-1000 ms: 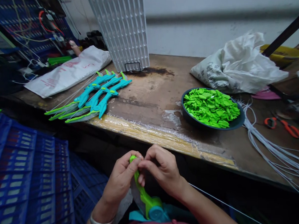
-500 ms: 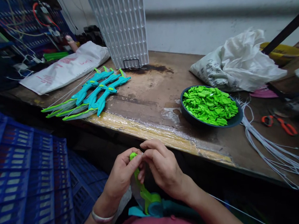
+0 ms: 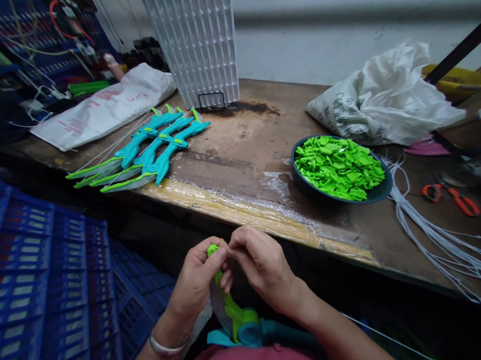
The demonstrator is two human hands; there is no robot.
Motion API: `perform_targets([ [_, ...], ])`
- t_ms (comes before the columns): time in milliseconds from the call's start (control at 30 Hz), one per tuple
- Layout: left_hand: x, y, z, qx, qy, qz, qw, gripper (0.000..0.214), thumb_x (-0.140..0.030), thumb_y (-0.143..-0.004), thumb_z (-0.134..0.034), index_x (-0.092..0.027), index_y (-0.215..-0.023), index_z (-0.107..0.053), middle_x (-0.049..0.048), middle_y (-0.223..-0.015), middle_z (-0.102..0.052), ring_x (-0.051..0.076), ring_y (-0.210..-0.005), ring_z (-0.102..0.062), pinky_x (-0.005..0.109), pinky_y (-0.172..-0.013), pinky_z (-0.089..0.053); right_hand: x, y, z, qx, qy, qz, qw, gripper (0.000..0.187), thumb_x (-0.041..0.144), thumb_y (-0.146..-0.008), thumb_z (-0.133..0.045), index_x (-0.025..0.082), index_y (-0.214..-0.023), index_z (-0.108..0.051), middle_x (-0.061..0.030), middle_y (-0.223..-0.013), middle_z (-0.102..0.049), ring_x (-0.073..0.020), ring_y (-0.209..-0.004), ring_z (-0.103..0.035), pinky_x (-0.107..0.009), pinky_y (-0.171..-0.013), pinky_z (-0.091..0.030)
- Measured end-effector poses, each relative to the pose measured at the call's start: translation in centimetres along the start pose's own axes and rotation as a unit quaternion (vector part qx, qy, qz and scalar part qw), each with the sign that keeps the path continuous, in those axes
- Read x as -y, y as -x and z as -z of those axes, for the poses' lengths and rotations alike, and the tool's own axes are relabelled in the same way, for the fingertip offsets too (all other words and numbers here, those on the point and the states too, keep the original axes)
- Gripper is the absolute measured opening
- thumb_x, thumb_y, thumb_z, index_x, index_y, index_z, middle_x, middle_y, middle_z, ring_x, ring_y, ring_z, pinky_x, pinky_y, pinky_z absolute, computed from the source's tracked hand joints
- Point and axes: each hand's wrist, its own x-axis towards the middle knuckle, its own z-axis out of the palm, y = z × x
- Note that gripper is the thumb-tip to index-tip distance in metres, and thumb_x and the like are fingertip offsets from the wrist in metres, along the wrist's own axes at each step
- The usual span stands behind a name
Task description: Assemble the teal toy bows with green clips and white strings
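Observation:
A toy bow (image 3: 233, 312) with bright green limbs and a teal grip lies across my lap, partly hidden by my arms. My left hand (image 3: 197, 279) is closed around the green tip of one limb, thumb on top. Right beside that tip, my right hand (image 3: 263, 270) pinches with thumb and fingertips. A white string (image 3: 388, 338) runs from the lower right, passes behind my right forearm and lines up with the pinching fingers. Its end is hidden between them.
Several finished-looking toy bows (image 3: 158, 146) lie at the bench's left. A dark bowl (image 3: 299, 185) of green plastic pieces stands right of centre, near white strings (image 3: 425, 240) and orange-handled pliers (image 3: 463, 201). White sacks (image 3: 375, 103) sit behind; blue crates (image 3: 48, 281) stand left.
My right hand has curled its fingers in more tightly beside the limb tip. My left hand keeps its hold, and the bow has hardly moved.

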Motion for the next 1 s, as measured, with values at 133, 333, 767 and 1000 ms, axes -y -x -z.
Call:
perform_targets([
  [133,-0.1,0.1,0.3,0.025,0.012,0.002,1.0,0.026,-0.037,-0.09,-0.07,-0.016,-0.079,-0.061,-0.0055,-0.058,-0.048,0.006,-0.042,-0.048,0.017,-0.04,-0.045,-0.3,0.4,-0.4,-0.003,0.021,0.048,0.999,0.009,0.011,-0.101,-0.05,0.016,-0.099,-0.057,-0.0073,-0.091,-0.06,-0.0166,-0.086,-0.057,-0.029,-0.076,-0.05],
  [333,0.0,0.1,0.4,0.028,0.028,0.002,0.999,0.023,-0.035,-0.09,-0.07,-0.016,-0.08,-0.061,-0.0055,-0.062,-0.046,0.006,-0.043,-0.049,0.018,-0.04,-0.045,-0.1,0.8,-0.3,-0.01,-0.005,0.054,0.999,0.012,0.006,-0.098,-0.052,0.015,-0.103,-0.058,-0.0091,-0.095,-0.063,-0.0169,-0.089,-0.059,-0.028,-0.076,-0.053],
  [767,0.0,-0.3,-0.3,0.002,0.02,0.031,0.999,0.036,-0.04,-0.088,-0.072,-0.016,-0.071,-0.051,-0.0071,-0.057,-0.042,0.005,-0.039,-0.042,0.017,-0.036,-0.04,-0.7,1.3,-0.9,-0.055,0.052,0.025,0.997,0.014,0.008,-0.1,-0.043,0.02,-0.093,-0.05,-0.0042,-0.086,-0.055,-0.0158,-0.079,-0.055,-0.028,-0.069,-0.047],
  [1000,0.0,-0.3,-0.3,0.007,0.009,0.024,1.0,0.036,-0.041,-0.09,-0.07,-0.017,-0.072,-0.051,-0.0066,-0.057,-0.043,0.006,-0.04,-0.041,0.017,-0.036,-0.04,-0.5,1.5,-0.5,-0.064,0.038,0.021,0.997,0.014,0.009,-0.1,-0.044,0.02,-0.094,-0.05,-0.0037,-0.085,-0.055,-0.0154,-0.079,-0.054,-0.028,-0.069,-0.046],
])
